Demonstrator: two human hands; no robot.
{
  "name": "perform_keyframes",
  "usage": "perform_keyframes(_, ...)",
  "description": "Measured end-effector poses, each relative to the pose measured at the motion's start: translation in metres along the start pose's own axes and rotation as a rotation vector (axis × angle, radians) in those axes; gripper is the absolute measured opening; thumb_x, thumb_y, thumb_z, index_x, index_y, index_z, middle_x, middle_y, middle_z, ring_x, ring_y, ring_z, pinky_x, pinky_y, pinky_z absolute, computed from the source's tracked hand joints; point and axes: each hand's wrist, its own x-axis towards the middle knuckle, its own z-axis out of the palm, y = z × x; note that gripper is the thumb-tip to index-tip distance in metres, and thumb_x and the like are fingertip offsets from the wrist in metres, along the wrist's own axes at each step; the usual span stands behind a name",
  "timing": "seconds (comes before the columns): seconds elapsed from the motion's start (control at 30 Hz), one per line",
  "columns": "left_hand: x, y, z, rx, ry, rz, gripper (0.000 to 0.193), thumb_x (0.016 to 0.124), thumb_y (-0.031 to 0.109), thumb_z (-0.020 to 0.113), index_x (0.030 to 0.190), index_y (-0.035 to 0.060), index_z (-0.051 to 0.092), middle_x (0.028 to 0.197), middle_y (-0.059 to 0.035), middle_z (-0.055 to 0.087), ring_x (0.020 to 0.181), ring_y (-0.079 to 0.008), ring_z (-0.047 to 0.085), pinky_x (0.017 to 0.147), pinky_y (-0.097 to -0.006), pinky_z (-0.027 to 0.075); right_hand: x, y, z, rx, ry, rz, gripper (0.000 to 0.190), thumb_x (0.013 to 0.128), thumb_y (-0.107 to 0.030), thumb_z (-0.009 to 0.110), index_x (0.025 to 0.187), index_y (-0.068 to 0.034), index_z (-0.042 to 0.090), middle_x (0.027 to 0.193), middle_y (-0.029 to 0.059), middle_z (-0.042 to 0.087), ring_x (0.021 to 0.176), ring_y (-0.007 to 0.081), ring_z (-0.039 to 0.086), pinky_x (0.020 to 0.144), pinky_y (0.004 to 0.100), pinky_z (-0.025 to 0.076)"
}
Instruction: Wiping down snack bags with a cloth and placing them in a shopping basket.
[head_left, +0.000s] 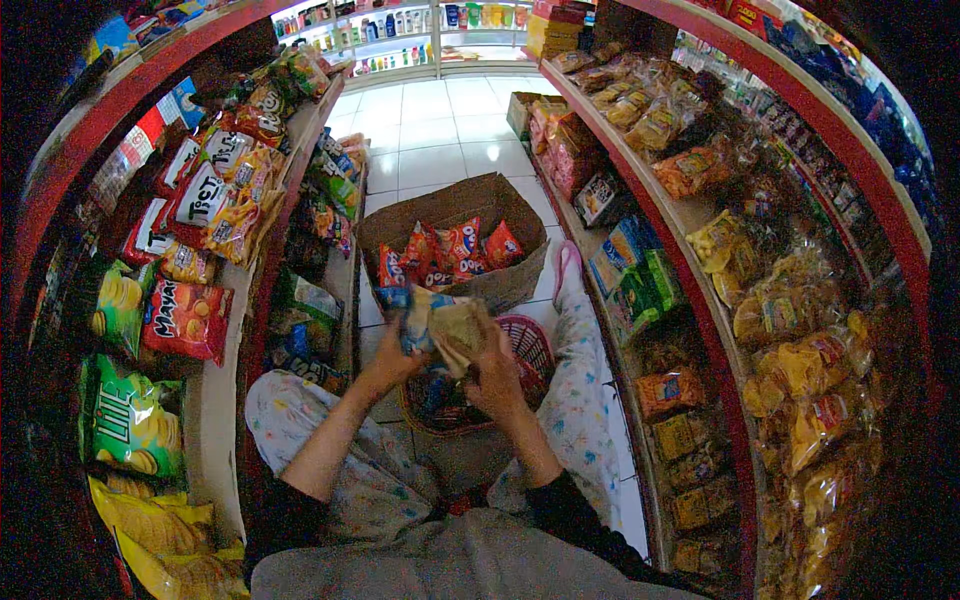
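Note:
My left hand (391, 361) grips a blue-and-white snack packet (417, 319), blurred by motion. My right hand (495, 371) holds a pale tan packet or folded wrapper (459, 330) against it; its exact kind is unclear. Both hands are above a red and yellow plastic basket (531, 341), which holds dark and blue packets (435, 397) partly hidden by my hands. Just beyond stands an open cardboard box (510, 292) with several red snack bags (459, 244) inside.
Shelves flank me closely: snack bags (201, 195) and a green chip bag (135, 420) at left, clear-bagged snacks (810, 360) at right. Lower right hold green packs (649, 289). White floor tiles (424, 135) lead to a bottle display (390, 26). My legs (577, 405) surround the basket.

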Motion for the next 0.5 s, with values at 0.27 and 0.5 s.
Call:
perform_keyframes(0.27, -0.004, -0.014, 0.02, 0.191, -0.11, 0.172, 0.087, 0.061, 0.025, 0.078, 0.129, 0.0005, 0.029, 0.117, -0.016, 0.049, 0.102, -0.0254, 0.051, 0.088, -0.0338, 0.042, 0.001, 0.007, -0.004, 0.014, 0.089, 0.267, 0.066, 0.058, 0.002, 0.062, 0.119, -0.021, 0.054, 0.136, 0.0169, 0.028, 0.118, 0.0377, 0.035, 0.096, 0.0434, 0.033)
perform_keyframes(0.5, 0.013, -0.028, 0.002, 0.197, 0.137, 0.042, 0.087, 0.064, 0.019, 0.075, 0.131, 0.0013, 0.022, 0.116, -0.0179, 0.05, 0.103, -0.0286, 0.052, 0.088, -0.0363, 0.042, 0.006, -0.022, -0.004, -0.113, -0.098, -0.043, 0.067, 0.057, 0.0, 0.062, 0.117, -0.029, 0.055, 0.135, 0.0129, 0.029, 0.115, 0.0396, 0.036, 0.095, 0.0447, 0.034)
